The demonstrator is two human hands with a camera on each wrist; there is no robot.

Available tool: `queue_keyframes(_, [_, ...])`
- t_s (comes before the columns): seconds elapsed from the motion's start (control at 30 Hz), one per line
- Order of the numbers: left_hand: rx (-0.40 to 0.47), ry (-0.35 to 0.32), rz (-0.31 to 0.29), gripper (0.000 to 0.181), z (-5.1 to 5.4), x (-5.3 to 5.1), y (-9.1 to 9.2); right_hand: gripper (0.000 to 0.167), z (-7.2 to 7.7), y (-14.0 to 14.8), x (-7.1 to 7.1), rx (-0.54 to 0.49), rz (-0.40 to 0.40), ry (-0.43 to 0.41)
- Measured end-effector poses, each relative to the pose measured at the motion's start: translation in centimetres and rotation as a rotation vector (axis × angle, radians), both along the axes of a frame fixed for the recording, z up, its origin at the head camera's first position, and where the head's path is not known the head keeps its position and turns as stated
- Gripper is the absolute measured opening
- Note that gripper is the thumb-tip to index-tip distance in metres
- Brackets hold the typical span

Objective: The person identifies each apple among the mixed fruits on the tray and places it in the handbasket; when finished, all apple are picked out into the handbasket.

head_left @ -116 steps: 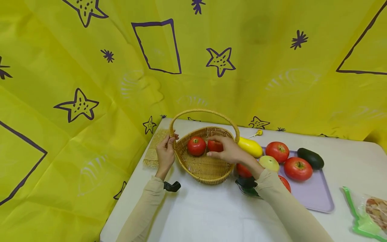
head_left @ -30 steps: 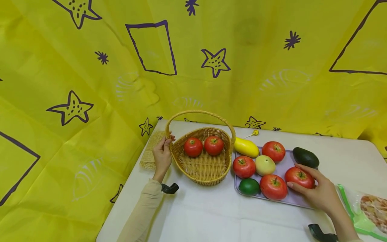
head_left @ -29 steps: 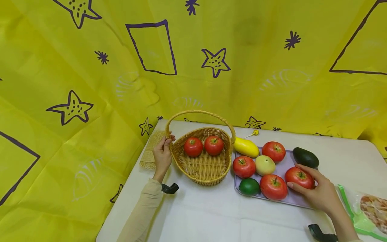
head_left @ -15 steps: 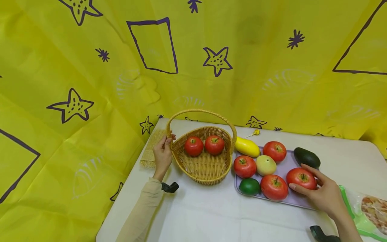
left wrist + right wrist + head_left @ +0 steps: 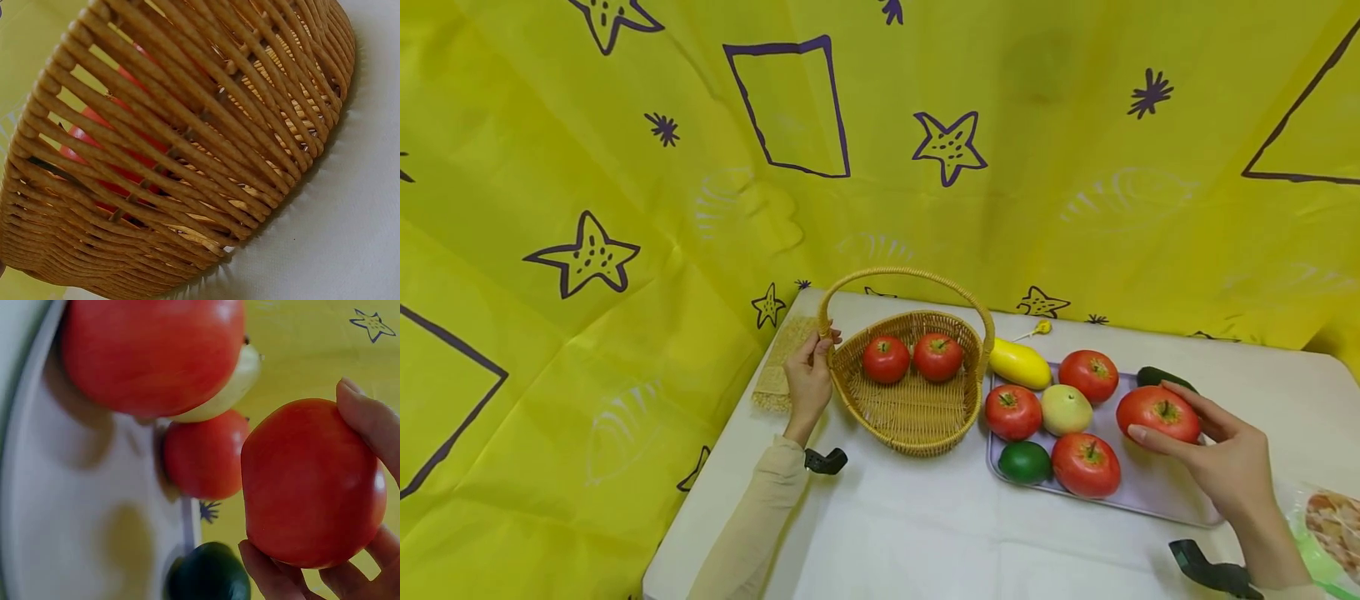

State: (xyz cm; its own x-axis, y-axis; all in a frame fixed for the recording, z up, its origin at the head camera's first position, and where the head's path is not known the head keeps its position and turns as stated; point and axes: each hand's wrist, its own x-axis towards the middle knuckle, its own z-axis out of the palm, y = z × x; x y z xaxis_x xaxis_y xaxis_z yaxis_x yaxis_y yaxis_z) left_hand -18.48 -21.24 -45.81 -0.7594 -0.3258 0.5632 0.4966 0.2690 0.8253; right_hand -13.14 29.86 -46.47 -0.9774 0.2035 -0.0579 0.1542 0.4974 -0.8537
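Note:
My left hand [image 5: 808, 383] grips the left base of the handle on a wicker basket [image 5: 917, 425], which stands on the table. Two red apples [image 5: 886, 360] lie inside it; the left wrist view shows red through the basket weave [image 5: 187, 131]. My right hand [image 5: 1232, 458] holds another red apple [image 5: 1159, 414] between thumb and fingers. In the right wrist view that held apple [image 5: 312, 487] is up off the lavender tray [image 5: 1150, 492]. Still on the tray are three red apples [image 5: 1086, 465], a pale round fruit [image 5: 1066, 410] and a small green fruit [image 5: 1025, 462].
A dark green oblong fruit [image 5: 1165, 379] sits at the tray's back right. A yellow elongated fruit [image 5: 1019, 363] and a lollipop [image 5: 1042, 327] lie right of the basket. Bagged food [image 5: 1333, 525] is at far right, a clear packet [image 5: 775, 379] at left. Yellow cloth [image 5: 1037, 208] hangs behind.
An apple, earlier in my right hand inside the basket, now rests there. My right hand moved to the tray, took another apple and raised it. The left hand stays on the handle.

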Motion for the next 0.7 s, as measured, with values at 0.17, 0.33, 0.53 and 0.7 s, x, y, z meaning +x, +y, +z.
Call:
queue_keyframes(0.17, [0.002,-0.012,0.003,0.023,0.0,0.1,0.1,0.073,1.0,-0.5,-0.4,-0.031,0.024,-0.006])
queue_keyframes(0.33, [0.007,-0.021,0.007,0.025,-0.1,0.2,0.1,0.073,1.6,-1.2,-0.6,-0.064,0.066,0.016])
queue_keyframes(0.53, [0.004,-0.022,-0.003,0.023,-0.1,0.1,0.0,0.071,2.0,-2.0,-0.7,-0.093,0.097,0.064])
queue_keyframes(0.7, [0.025,-0.017,-0.005,0.021,0.0,0.1,0.1,0.072,2.2,-3.1,-0.9,-0.113,0.161,0.136])
